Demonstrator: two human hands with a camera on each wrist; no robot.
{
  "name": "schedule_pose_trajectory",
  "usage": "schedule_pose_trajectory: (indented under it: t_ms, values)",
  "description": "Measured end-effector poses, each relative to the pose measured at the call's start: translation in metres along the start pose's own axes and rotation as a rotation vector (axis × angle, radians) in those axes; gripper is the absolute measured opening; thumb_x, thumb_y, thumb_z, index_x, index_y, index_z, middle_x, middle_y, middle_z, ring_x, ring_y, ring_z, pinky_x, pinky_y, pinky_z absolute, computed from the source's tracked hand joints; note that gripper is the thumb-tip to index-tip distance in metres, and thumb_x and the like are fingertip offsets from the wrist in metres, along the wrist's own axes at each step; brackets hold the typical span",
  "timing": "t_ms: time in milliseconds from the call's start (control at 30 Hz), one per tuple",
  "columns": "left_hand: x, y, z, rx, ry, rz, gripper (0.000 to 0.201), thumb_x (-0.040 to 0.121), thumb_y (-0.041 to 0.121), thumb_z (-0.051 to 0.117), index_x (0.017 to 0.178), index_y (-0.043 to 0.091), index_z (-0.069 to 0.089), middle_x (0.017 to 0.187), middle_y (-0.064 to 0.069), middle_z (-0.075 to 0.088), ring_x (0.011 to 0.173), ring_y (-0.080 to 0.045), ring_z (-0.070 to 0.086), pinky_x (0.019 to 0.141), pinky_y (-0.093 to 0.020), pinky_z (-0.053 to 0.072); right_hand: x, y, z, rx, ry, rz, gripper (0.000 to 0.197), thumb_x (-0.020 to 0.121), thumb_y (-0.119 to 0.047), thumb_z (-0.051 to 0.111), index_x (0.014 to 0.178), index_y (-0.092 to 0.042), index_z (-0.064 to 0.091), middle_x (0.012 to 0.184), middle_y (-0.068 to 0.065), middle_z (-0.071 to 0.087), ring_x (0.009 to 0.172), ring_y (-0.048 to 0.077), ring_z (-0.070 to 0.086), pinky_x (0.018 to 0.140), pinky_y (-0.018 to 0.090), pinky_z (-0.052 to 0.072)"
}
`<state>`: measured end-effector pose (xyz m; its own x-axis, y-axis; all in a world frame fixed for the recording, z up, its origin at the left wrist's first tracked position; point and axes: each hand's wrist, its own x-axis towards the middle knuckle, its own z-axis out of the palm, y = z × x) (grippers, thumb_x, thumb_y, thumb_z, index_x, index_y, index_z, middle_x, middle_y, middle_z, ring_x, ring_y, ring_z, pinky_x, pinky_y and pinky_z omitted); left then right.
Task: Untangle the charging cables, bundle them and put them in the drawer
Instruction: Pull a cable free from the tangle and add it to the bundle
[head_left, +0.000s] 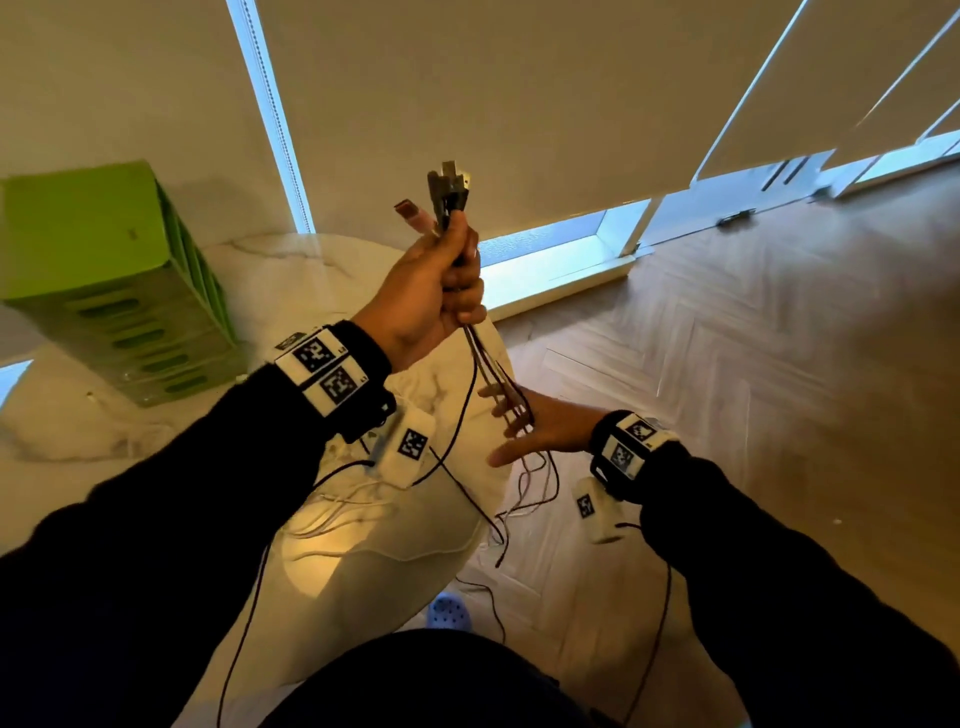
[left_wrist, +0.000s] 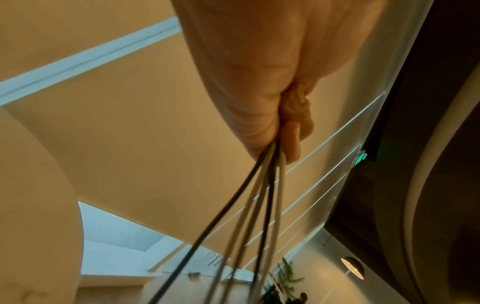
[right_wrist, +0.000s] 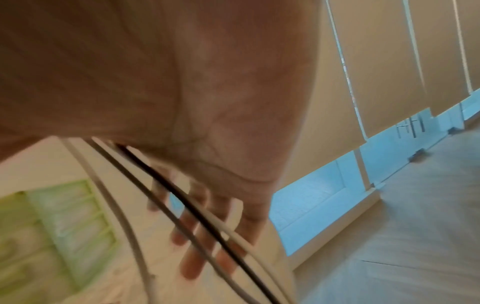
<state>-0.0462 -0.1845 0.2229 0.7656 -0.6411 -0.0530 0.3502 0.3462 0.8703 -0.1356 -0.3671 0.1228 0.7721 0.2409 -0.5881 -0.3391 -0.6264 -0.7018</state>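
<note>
Cables (head_left: 470, 332) run through both our hands above the right edge of the worktop (head_left: 270, 270). Our left hand (head_left: 434, 291) is raised, fingers curled tight round the bunch just below the plugs (head_left: 449, 187), which stick up together above the fist; one pinkish plug (head_left: 410, 213) leans out to the left of the darker ones. In the left wrist view, our left hand (left_wrist: 259, 102) shows the dark and pale cables (left_wrist: 259, 195) leaving the bottom of the fist side by side and fanning apart as they drop.

Our right hand (head_left: 540, 426) sits lower and to the right, palm up, fingers (head_left: 501, 397) spread wide and straight. The strands pass down between and across them; we grip nothing there. The right wrist view is blurred, but our right hand (right_wrist: 202, 216) shows the same spread fingers with dark and pale cables (right_wrist: 187, 211) crossing them.

Below the right hand the strands hang loose, curling and crossing one another down to the wooden floor (head_left: 753, 364), with some trailing onto the near part of the worktop. Whether those lower lengths are knotted we cannot tell.

On the far left of the worktop stands a green drawer unit (head_left: 119, 291), its drawers pushed in, well apart from both hands. Closed pale blinds (head_left: 519, 104) cover the windows on the far side.
</note>
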Motion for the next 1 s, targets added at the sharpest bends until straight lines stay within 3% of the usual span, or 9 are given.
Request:
schedule_pose_trajectory:
  t_ms: [100,167,233,367,500,600,767,900,1000]
  values:
    - [0.003,-0.014,0.020,0.056,-0.087,-0.052,0.035,0.109,0.038,0.032,0.079,0.020,0.038,0.062,0.005,0.020,0.057,-0.013,0.012,0.053,-0.024,0.022,0.002,-0.029,0.006,0.205,0.010,-0.160,0.057,0.084,-0.019,0.080,0.135,-0.029,0.058,0.138,-0.008,0.055,0.129,0.011,0.050,0.104,0.027,0.039]
    - [0.004,-0.016,0.027,0.098,-0.131,-0.068,0.035,0.109,0.037,0.031,0.080,0.020,0.037,0.062,0.006,0.022,0.056,-0.012,0.015,0.052,-0.024,0.024,0.001,-0.039,0.010,0.256,-0.079,-0.143,0.010,0.091,-0.016,0.071,0.089,-0.025,0.077,0.114,0.008,0.073,0.123,0.026,0.061,0.104,0.028,0.042]
    - [0.007,-0.009,0.028,0.103,-0.137,-0.051,0.035,0.109,0.038,0.032,0.080,0.020,0.037,0.064,0.005,0.019,0.055,-0.012,0.014,0.053,-0.025,0.020,0.000,-0.028,0.009,0.235,-0.190,-0.074,0.030,0.095,-0.016,0.065,0.066,-0.017,0.067,0.086,0.010,0.076,0.110,0.031,0.069,0.103,0.032,0.045]
    - [0.016,0.013,0.015,0.043,-0.082,0.011,0.036,0.108,0.040,0.033,0.080,0.020,0.042,0.068,0.002,0.014,0.055,-0.011,0.013,0.055,-0.028,0.015,-0.012,0.018,-0.006,0.002,-0.220,0.160,0.032,0.092,-0.021,0.070,0.061,-0.016,0.064,0.063,0.002,0.068,0.083,0.022,0.071,0.110,0.046,0.044]
    - [0.020,0.022,0.005,0.030,-0.015,0.057,0.037,0.109,0.039,0.033,0.079,0.019,0.043,0.069,0.001,0.014,0.057,-0.012,0.013,0.058,-0.029,0.014,-0.027,0.063,-0.033,-0.187,-0.031,0.372,0.035,0.092,-0.034,0.069,0.061,-0.019,0.065,0.062,-0.006,0.068,0.081,0.014,0.069,0.099,0.034,0.045]
    - [0.021,0.020,-0.001,0.021,0.012,0.085,0.038,0.109,0.040,0.033,0.079,0.018,0.043,0.065,0.004,0.017,0.055,-0.011,0.016,0.054,-0.026,0.019,-0.033,0.097,-0.051,-0.383,0.375,0.384,0.039,0.095,-0.041,0.062,0.060,-0.022,0.061,0.064,-0.007,0.067,0.070,0.012,0.064,0.082,0.031,0.048]
    - [0.017,-0.010,0.002,-0.027,0.088,0.050,0.037,0.109,0.037,0.033,0.078,0.018,0.041,0.060,0.006,0.021,0.058,-0.014,0.012,0.057,-0.027,0.021,-0.020,0.117,-0.035,-0.456,0.539,0.383,0.027,0.086,-0.052,0.067,0.098,-0.028,0.062,0.105,0.003,0.072,0.104,0.028,0.066,0.092,0.038,0.050]
    - [0.008,-0.051,0.011,-0.019,0.051,-0.055,0.035,0.108,0.030,0.036,0.074,0.022,0.036,0.059,0.007,0.028,0.058,-0.012,0.017,0.059,-0.026,0.025,0.010,0.103,0.003,-0.460,0.623,0.144,0.105,0.072,-0.062,0.078,0.155,-0.026,0.025,0.161,0.005,0.029,0.147,0.025,0.029,0.119,0.047,0.024]
    - [0.000,-0.076,0.018,-0.038,0.034,-0.152,0.037,0.107,0.024,0.039,0.071,0.022,0.038,0.060,0.007,0.029,0.055,-0.009,0.024,0.060,-0.025,0.027,0.019,0.056,0.022,-0.175,0.495,-0.092,0.106,0.071,-0.060,0.082,0.154,-0.036,0.021,0.160,-0.004,0.032,0.142,0.017,0.032,0.117,0.041,0.025]
